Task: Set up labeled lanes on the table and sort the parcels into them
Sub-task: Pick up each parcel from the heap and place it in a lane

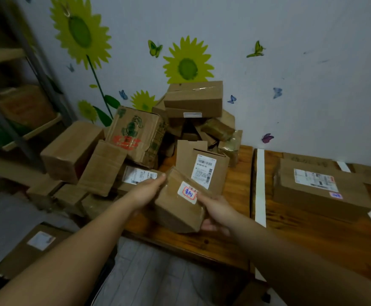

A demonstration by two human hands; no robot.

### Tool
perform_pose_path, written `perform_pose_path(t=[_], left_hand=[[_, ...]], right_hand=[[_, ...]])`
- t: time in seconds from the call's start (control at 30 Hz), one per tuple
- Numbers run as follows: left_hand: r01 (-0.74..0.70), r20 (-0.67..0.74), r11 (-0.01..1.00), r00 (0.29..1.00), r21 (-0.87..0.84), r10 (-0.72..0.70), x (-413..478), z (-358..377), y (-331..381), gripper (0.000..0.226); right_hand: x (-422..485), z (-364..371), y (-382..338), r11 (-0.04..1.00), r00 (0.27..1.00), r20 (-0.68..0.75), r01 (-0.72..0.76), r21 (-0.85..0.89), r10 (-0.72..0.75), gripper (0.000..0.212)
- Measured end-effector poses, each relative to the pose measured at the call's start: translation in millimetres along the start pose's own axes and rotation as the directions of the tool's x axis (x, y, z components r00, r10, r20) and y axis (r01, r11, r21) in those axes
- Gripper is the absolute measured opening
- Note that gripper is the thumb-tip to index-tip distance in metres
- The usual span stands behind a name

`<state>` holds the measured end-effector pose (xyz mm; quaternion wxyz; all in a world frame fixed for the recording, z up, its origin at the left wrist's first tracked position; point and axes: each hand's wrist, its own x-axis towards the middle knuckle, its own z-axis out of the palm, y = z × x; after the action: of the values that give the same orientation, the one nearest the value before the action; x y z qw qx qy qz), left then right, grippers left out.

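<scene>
While left hand point(146, 191) and right hand point(215, 214) both grip one small labelled parcel point(178, 208), fingers point(160, 176) curled round it, just before the parcel pile point(136, 138), one flat parcel point(319, 188) lies on counter point(239, 184) right of pile, past a white tape strip point(260, 184).

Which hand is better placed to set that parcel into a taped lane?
Probably the right hand: it grips the small parcel on the side nearer the white tape strip; the left hand is farther.

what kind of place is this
Likely an informal parcel sorting room: a heap of cardboard boxes with shipping labels against the wall, white tape strips dividing the wooden table into lanes, and a small parcel with a handwritten sticker held by the left hand and right hand.
</scene>
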<state>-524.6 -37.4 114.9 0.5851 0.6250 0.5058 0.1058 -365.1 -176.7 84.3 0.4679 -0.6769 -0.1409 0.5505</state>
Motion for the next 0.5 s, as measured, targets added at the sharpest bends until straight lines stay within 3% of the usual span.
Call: perform_pose_path(t=[0.13,0.27,0.37,0.5], left_hand=[[-0.033,-0.084,0.999,0.996,-0.039,0.029,-25,10,-20,0.035],[-0.043,-0.107,0.999,0.993,-0.006,0.042,-60,38,-33,0.023],[-0.098,-0.088,0.994,0.991,0.046,0.102,-91,57,-47,0.019],[-0.043,-0.038,0.988,0.999,-0.148,0.037,-134,93,-64,0.021]], right_hand=[[-29,-5,11,0.997,0.999,0.0,0.05,-0.062,-0.05,0.046],[-66,-23,26,0.981,0.996,-0.009,0.085,-0.174,-0.088,0.059],[-94,-44,38,0.986,0.995,0.013,0.096,-0.134,-0.095,0.056],[-123,-75,50,0.987,0.991,-0.072,0.106,-0.121,-0.115,0.036]])
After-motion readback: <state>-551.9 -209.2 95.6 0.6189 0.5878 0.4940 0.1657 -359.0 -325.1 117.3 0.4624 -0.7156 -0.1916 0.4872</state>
